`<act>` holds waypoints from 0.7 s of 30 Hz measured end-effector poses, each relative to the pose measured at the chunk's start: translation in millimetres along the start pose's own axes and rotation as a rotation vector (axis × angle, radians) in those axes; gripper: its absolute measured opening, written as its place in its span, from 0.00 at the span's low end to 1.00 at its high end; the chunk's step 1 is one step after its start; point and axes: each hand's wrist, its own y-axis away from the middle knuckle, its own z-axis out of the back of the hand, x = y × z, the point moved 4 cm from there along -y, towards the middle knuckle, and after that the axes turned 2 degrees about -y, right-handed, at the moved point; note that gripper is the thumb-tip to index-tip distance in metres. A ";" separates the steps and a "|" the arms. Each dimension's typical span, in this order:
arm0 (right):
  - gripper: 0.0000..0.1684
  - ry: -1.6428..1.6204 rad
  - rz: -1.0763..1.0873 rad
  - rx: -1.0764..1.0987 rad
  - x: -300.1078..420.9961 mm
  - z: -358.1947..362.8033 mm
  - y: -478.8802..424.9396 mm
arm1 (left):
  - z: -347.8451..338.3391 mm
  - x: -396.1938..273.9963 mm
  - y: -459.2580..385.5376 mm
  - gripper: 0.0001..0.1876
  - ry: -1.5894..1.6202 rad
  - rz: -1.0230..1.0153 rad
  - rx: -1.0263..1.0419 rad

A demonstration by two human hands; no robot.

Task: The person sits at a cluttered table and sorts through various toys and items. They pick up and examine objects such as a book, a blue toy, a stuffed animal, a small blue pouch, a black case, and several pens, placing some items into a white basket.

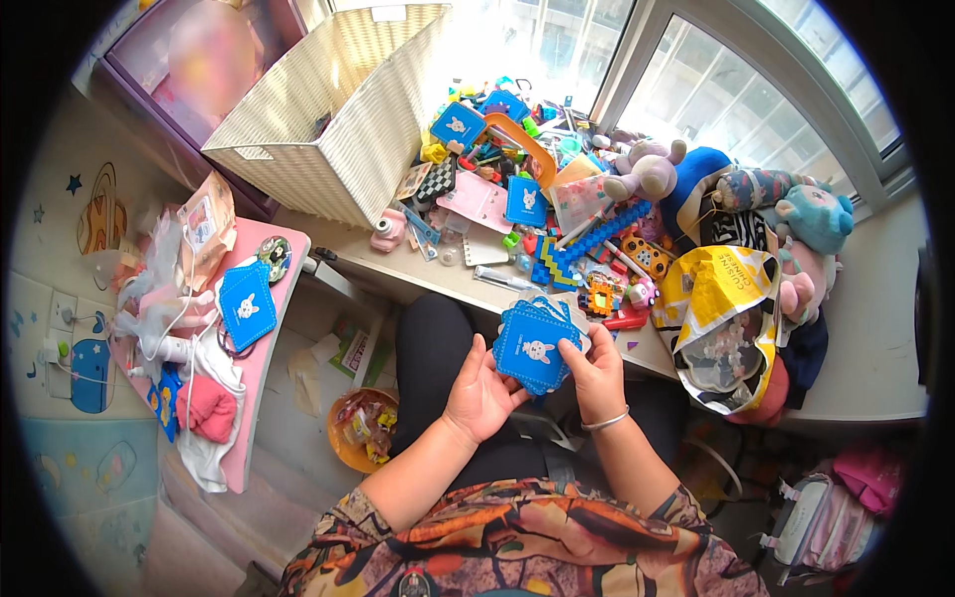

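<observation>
A stack of blue cards with a white rabbit print (pixel 528 347) is held over my lap, its edges not lined up. My left hand (pixel 483 392) supports the stack from the left and below, palm up. The thumb of my right hand (pixel 597 373) lies on the top card's right part, its fingers behind the stack. Just beyond, on the windowsill, toys are heaped, with more blue rabbit cards among them, such as one card (pixel 527 201) at the front and another card (pixel 458 125) farther back. More such cards (pixel 248 306) lie on the pink table at the left.
A white woven basket (pixel 373 142) stands at the back left of the sill. To the right are a yellow and white bag (pixel 716 291) and plush toys (pixel 815 218). An orange bin with wrappers (pixel 342 440) is on the floor. The pink table (pixel 287 276) holds cloths and cables.
</observation>
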 end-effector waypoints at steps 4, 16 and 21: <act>0.16 0.150 0.057 0.129 -11.3 -3.1 -0.7 | -0.5 -1.3 -5.6 0.38 -0.106 -0.025 -0.007; 0.33 0.848 0.426 0.164 1.9 -29.4 -16.8 | 8.7 -13.4 -79.6 0.39 0.050 -0.038 0.033; 0.35 0.876 0.405 0.149 7.4 -31.3 -27.4 | 9.8 -10.3 -85.8 0.39 0.107 -0.012 0.086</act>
